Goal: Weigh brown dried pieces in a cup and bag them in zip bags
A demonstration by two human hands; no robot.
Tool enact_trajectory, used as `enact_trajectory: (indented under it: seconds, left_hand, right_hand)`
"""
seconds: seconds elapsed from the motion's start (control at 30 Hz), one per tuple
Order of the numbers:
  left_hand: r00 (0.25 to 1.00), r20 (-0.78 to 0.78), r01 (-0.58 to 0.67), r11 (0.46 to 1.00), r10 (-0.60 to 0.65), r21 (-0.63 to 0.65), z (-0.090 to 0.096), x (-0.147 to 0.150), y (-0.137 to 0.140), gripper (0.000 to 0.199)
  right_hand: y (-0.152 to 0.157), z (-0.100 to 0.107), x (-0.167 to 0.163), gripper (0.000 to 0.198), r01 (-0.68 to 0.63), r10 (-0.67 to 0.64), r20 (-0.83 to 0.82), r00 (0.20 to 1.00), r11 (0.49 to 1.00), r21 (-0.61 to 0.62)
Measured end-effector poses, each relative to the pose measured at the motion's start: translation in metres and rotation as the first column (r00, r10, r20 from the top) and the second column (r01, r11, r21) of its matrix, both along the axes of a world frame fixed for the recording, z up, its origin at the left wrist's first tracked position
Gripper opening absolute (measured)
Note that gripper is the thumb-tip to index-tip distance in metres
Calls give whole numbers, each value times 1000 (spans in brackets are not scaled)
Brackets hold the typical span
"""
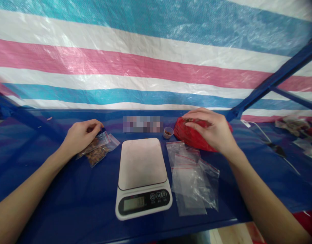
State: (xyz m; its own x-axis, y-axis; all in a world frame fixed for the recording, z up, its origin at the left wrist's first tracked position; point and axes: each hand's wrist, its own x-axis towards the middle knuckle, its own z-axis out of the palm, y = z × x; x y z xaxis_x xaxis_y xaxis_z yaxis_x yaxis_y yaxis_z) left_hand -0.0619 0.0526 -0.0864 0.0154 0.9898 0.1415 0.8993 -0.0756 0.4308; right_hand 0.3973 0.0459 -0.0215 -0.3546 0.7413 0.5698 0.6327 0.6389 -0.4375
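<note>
Left hand at small filled zip bags; right hand over a red plastic bag. Between them, on a blue table, sit a white kitchen scale, a small cup and clear empty zip bags.

Zeros on the scale

Writing can be read on the scale alone, all of it on its black panel. At the left, the grey display shows what look like two zeros at its right end; whether a point parts them cannot be told. To the right sit round buttons: one bears the power sign, the next the letter "M", the last what looks like "T". Tiny marks beneath them and faint red print above the display are too small to read.
</note>
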Motion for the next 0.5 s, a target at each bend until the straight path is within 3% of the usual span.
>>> enact_trajectory:
  seconds: [0.2,0.5]
  left_hand:
    - [1000,-12,1,1000,-1,-9,3,3,0,45]
    - [1000,-6,1,1000,-1,-10,4,5,-1,44]
  right_hand:
    - [5,-22,-36,19,-159,161,27,987,985,-72]
    - [10,-37,-34,29,-212,224,123,967,972,-106]
